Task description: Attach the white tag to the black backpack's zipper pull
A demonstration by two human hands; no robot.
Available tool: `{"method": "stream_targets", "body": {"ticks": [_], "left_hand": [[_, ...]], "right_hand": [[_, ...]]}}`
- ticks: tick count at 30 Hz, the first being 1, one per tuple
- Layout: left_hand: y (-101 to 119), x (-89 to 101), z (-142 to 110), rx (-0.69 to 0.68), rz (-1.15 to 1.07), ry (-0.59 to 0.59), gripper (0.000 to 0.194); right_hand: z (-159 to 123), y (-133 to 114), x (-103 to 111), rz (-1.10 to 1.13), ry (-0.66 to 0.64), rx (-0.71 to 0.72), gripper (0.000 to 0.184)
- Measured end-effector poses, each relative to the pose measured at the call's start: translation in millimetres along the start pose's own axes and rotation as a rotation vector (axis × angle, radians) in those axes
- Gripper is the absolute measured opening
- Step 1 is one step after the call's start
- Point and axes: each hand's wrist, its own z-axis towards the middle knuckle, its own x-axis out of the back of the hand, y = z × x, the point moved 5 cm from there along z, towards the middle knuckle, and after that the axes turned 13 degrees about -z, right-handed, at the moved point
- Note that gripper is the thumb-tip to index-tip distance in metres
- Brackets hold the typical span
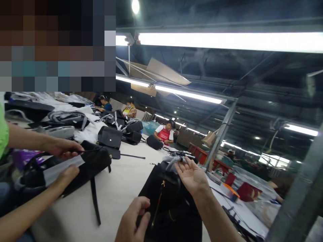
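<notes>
A black bag (170, 193) with a gold zip lies in front of me on a black cloth or panel (194, 223). My left hand (135, 220) is at the bag's near left side, thumb and fingers curved with a gap between them and nothing visible inside. Palm up, my right hand (193, 176) is at the bag's far right edge. Its fingers are mostly stretched out beside clear plastic (173, 165) and dark straps; whether the fingertips touch them is hard to tell.
To the left, a co-worker's two hands (64, 148) work on another black bag (97, 161) with a hanging strap. Several black bags (109, 137) and white wrapping (88, 132) cover the table (121, 201) beyond. At right stand a metal post (290, 198) and an orange tape roll (230, 191).
</notes>
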Motion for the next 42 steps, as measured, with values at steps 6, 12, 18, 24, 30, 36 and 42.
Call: {"method": "stream_targets", "body": {"ticks": [6,12,18,24,30,36,42], "left_hand": [[-27,-37.7,54,-0.06,0.315,-0.023,0.024],[-35,-84.0,89,0.04,0.57,-0.155,0.025],[-38,-103.5,123,0.214,0.544,-0.258,0.005],[-51,-109.2,116,0.501,0.165,-0.63,0.041],[-104,-95.0,107,0.841,-0.513,-0.507,0.027],[-138,-90.4,100,0.912,-0.518,-0.286,0.012],[-136,-95.3,101,0.916,-0.496,-0.258,0.021]], "right_hand": [[13,1,45,0.007,0.073,-0.016,0.029],[13,0,62,0.038,0.031,-0.03,0.028],[26,-6,60,0.054,-0.081,-0.046,0.033],[45,-9,71,0.0,-0.085,-0.013,0.03],[6,41,95,-0.22,-0.004,0.121,0.059],[-92,75,214,-1.354,0.101,0.488,0.035],[-144,58,337,-1.72,0.356,0.44,0.039]]}}
